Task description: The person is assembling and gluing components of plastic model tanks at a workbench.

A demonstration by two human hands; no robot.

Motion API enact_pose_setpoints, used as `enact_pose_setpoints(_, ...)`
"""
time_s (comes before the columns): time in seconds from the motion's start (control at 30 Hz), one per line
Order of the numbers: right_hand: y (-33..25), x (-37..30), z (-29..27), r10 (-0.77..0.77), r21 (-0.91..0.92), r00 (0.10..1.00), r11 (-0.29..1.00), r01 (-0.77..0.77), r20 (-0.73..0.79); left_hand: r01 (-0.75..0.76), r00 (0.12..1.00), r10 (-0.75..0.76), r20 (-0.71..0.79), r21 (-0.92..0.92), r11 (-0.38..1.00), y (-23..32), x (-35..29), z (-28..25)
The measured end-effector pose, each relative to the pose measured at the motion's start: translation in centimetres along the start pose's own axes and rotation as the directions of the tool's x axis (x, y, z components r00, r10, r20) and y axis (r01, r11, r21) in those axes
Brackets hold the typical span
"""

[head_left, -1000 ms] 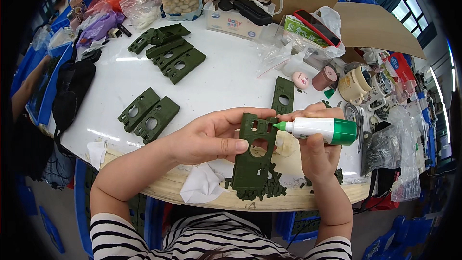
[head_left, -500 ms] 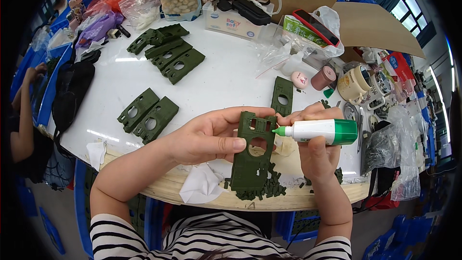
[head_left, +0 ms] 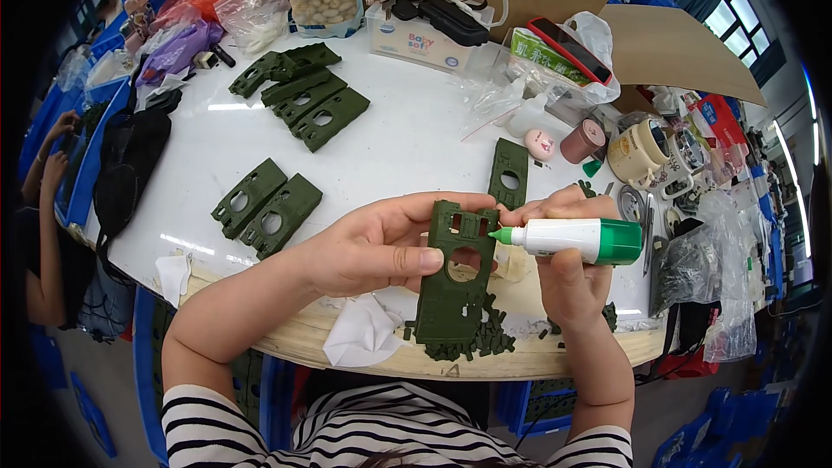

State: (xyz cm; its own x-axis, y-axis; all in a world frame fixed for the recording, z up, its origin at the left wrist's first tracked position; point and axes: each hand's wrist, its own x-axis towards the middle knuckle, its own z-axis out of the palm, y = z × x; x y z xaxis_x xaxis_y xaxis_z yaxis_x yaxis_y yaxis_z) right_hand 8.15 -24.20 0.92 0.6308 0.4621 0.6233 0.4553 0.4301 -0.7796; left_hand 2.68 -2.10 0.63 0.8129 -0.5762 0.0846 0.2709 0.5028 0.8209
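My left hand (head_left: 374,244) grips a dark green plastic model part (head_left: 440,312) by its left edge, thumb on its face. The part has a large round hole and small rectangular openings near its top. In my right hand (head_left: 574,288) lies a white glue bottle (head_left: 562,237) with a green base and a pointed green nozzle. The nozzle tip points left, at or very near the part's upper right edge; contact is hard to tell. Beneath the held part, a pile of tiny green pieces (head_left: 490,336) lies along the table edge.
Similar green parts (head_left: 322,120) lie in groups at the left, with another green part (head_left: 510,172) beyond my hands. White tissue (head_left: 360,334) is at the near edge. Rightward stand a mug (head_left: 631,156) and plastic bags (head_left: 693,251). Another person's hand (head_left: 59,165) is at far left.
My hands, the green part and the glue bottle stay almost still. At far left, the other person's hands and arms have shifted, with two hands now showing.
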Motion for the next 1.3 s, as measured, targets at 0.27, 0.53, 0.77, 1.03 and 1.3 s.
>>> enact_pose_setpoints(0.27, 0.1, 0.0, 0.1, -0.004, 0.008, 1.0, 1.0, 0.004, -0.006, 0.0, 1.0, 0.0, -0.007, 0.0, 1.0, 0.1, -0.1, 0.1)
enact_pose_setpoints(0.53, 0.0, -0.4, -0.5, 0.085, 0.014, 0.995, 0.996, -0.085, -0.047, 0.005, 1.0, -0.005, -0.001, -0.002, 1.0, 0.1, 0.0, 0.2)
enact_pose_setpoints(0.77, -0.6, -0.1, 0.0, 0.239, 0.306, 0.954, 0.936, -0.176, -0.183, -0.051, 0.999, 0.051, -0.016, -0.013, 0.999, 0.0, 0.1, -0.1)
enact_pose_setpoints(1.03, -1.3, -0.2, -0.9, 0.212, 0.222, 0.929, 0.964, -0.147, -0.304, -0.191, 0.913, 0.297, -0.279, 0.35, 0.917, 1.7, -1.4, 0.0)
enact_pose_setpoints(1.3, -1.6, -0.2, -1.3, 0.182, 0.218, 0.953, 0.967, -0.129, -0.242, 0.104, 0.701, 0.66, -0.269, 0.955, 0.278, -4.1, -10.2, -0.3)
